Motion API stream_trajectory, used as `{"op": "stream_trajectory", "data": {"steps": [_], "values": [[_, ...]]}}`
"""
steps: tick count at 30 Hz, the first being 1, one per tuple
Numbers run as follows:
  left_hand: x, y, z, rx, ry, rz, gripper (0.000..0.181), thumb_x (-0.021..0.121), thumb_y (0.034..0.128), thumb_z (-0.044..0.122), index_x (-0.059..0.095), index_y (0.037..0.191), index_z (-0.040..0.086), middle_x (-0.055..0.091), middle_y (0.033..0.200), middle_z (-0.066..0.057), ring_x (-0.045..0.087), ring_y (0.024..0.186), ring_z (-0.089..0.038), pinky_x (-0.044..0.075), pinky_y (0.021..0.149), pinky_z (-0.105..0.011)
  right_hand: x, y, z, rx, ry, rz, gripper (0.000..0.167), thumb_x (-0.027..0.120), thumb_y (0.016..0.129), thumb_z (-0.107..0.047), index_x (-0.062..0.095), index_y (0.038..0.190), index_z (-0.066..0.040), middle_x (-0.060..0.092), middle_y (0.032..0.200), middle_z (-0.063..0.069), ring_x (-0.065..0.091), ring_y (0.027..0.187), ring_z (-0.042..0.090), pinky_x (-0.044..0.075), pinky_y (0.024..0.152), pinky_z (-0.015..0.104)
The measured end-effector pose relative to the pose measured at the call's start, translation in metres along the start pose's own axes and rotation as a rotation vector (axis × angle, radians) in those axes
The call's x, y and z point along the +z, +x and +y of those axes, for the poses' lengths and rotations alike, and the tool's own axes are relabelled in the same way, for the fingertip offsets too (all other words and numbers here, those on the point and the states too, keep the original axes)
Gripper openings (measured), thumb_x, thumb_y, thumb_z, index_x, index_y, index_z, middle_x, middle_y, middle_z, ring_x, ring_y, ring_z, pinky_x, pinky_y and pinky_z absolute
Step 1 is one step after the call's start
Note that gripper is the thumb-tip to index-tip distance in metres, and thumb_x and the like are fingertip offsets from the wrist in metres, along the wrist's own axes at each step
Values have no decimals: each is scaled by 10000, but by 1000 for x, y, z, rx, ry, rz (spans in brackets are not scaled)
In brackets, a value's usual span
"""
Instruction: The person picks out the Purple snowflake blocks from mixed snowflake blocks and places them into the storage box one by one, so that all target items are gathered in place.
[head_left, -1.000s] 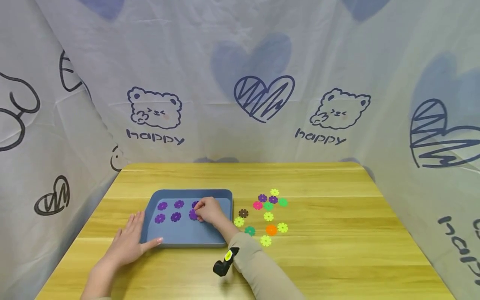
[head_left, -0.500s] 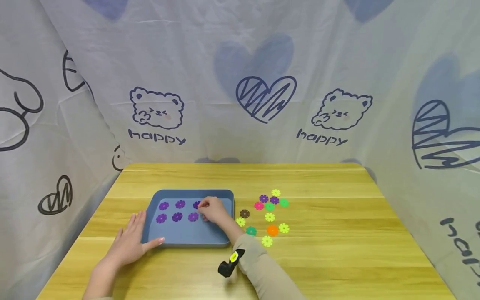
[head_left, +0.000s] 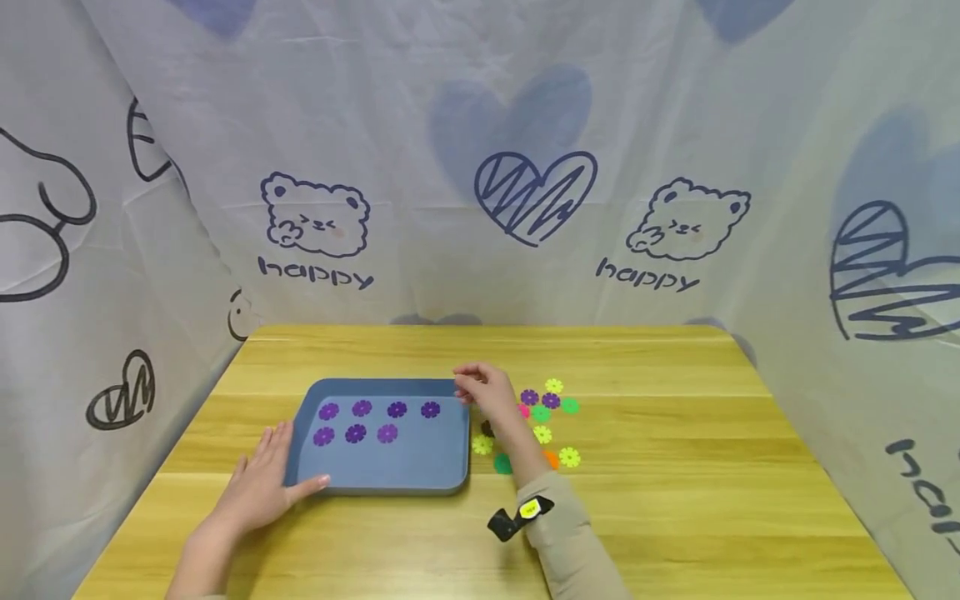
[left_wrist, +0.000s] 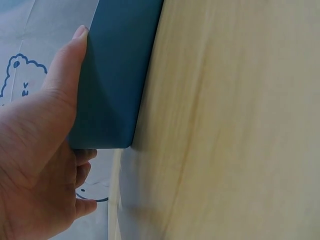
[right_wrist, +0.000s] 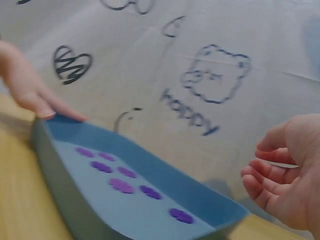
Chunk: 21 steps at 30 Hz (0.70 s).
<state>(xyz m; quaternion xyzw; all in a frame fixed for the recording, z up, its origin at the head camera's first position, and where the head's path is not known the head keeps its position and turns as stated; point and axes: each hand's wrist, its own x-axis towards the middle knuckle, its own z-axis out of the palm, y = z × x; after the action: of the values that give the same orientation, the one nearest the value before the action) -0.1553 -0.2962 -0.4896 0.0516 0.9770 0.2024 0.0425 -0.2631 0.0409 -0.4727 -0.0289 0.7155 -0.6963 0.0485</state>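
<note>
My left hand (head_left: 258, 483) rests at the near left corner of a blue-grey tray (head_left: 375, 479), fingers straight along its left side and thumb on the front rim. In the left wrist view the thumb (left_wrist: 70, 60) lies against the tray's wall (left_wrist: 115, 85). Two rows of purple flower-shaped plastic discs lie in the tray, the far row ending with a dark purple disc (head_left: 431, 410) and the near row with a lighter one (head_left: 387, 433). My right hand (head_left: 487, 392) hovers over the tray's far right corner, fingers loosely bent, holding nothing; the right wrist view shows bare fingers (right_wrist: 265, 182).
Right of the tray lie loose flower discs: two purple ones (head_left: 551, 401), yellow (head_left: 570, 457), green (head_left: 541, 413), orange (head_left: 552, 460) and others, some partly covered by my right forearm. A patterned cloth (head_left: 420, 250) hangs behind the wooden table (head_left: 675, 467).
My right hand has let go of a purple disc at the right end of the far row. It has since moved right and away from the row. My left hand stays put.
</note>
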Motion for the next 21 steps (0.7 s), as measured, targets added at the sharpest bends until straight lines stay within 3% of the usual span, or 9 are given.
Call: {"op": "stream_trajectory", "data": {"steps": [6, 11, 15, 21], "values": [[-2, 0, 0, -5, 3, 1, 1158, 598, 825, 687, 64, 1543, -48, 108, 1593, -306, 70, 1474, -496, 58, 1085, -773, -32, 3, 10, -11, 7, 166, 224, 612, 943, -110, 653, 1119, 22, 663, 1016, 212, 634, 748, 117, 577, 709, 267], [-3, 2, 0, -3, 5, 5, 1156, 599, 824, 687, 71, 1543, -47, 112, 1596, -301, 68, 1477, -491, 66, 1086, -773, -54, 7, 24, -34, -16, 245, 257, 588, 956, -124, 636, 1152, 35, 651, 999, 182, 643, 794, 180, 579, 721, 315], [-3, 2, -1, -3, -10, 8, 1160, 614, 820, 675, 69, 1542, -51, 110, 1595, -304, 61, 1478, -490, 67, 1082, -776, -71, 8, 35, -68, -98, 302, 253, 601, 956, -156, 654, 1137, 12, 646, 979, 154, 625, 857, 250, 559, 731, 288], [0, 1, -3, -9, -22, 7, 1165, 615, 815, 680, 69, 1543, -47, 111, 1596, -301, 59, 1478, -490, 68, 1081, -775, -95, 8, 49, -111, -243, 362, 240, 640, 921, -140, 677, 1108, 6, 658, 968, 125, 555, 847, 154, 480, 686, 183]]}}
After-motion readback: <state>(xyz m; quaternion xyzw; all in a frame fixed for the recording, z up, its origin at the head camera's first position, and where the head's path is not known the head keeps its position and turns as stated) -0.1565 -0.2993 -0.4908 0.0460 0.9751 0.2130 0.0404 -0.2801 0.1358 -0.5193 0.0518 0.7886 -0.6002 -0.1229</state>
